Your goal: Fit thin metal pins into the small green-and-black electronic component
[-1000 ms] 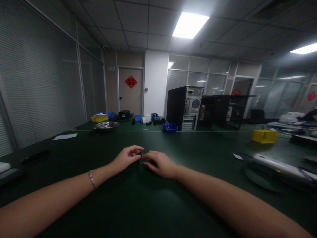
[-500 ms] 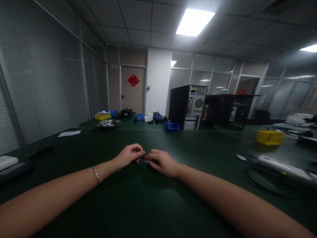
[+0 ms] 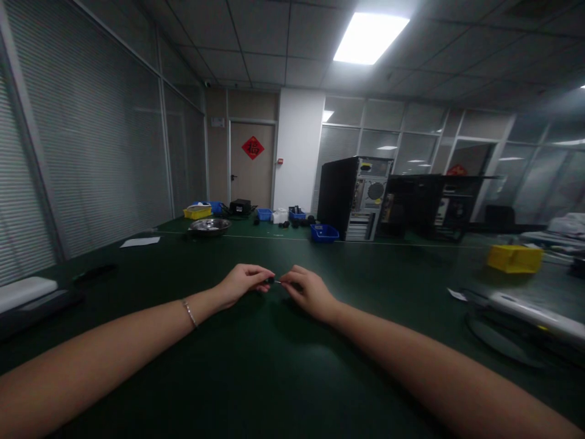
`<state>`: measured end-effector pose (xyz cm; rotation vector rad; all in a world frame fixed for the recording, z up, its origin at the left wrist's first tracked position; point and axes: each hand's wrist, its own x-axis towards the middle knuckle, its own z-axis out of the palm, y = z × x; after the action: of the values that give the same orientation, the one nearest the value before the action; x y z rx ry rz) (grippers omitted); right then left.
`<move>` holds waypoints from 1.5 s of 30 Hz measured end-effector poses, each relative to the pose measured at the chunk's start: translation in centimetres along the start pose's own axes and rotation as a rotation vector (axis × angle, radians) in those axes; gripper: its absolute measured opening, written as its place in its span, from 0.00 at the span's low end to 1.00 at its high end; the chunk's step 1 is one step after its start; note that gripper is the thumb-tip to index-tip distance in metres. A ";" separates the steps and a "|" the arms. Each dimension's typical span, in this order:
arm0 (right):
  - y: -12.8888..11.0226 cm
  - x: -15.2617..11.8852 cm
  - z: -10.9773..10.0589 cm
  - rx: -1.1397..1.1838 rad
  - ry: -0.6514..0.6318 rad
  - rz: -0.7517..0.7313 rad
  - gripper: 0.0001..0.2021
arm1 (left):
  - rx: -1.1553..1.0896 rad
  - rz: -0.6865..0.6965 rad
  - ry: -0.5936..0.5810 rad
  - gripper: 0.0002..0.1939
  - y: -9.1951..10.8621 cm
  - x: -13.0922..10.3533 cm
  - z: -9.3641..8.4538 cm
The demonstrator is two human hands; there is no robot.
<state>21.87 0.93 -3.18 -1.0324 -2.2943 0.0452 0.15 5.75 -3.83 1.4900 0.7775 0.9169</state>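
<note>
Just above the green table [image 3: 256, 378], my two hands meet fingertip to fingertip. My left hand [image 3: 242, 283], with a bracelet [image 3: 189, 313] at its wrist, pinches a small dark round part [image 3: 270, 280]. From the other side my right hand [image 3: 309, 291] grips a thin, shiny metal pin [image 3: 278, 281] between thumb and fingers. The pin points at the dark part; whether they touch cannot be made out. Both pieces are too small to name more exactly.
A steel bowl [image 3: 209, 227] stands at the back left, a blue bin [image 3: 324, 233] beside a black computer tower [image 3: 351, 198]. To the right are a yellow bin [image 3: 515, 259] and a white device [image 3: 530, 311] with a cable. Paper [image 3: 140, 242] lies at left.
My hands have risen slightly and come a little to the right in view. The dark part now shows in my left fingertips, facing the pin. The whole view has shifted slightly.
</note>
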 end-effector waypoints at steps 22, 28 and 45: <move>0.1 0.0 0.0 -0.014 -0.006 0.015 0.09 | 0.336 0.208 -0.077 0.16 0.2 -1.1 1.0; 0.0 0.0 -0.1 -0.002 0.087 -0.015 0.09 | 0.285 0.193 0.037 0.15 1.5 -1.9 2.1; -0.2 0.5 0.6 0.054 0.117 0.007 0.08 | -0.071 -0.012 0.072 0.15 0.8 -1.1 2.0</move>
<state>21.23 1.26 -3.35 -0.9899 -2.1724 0.0488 1.35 3.81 -3.19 1.3957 0.7975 0.9839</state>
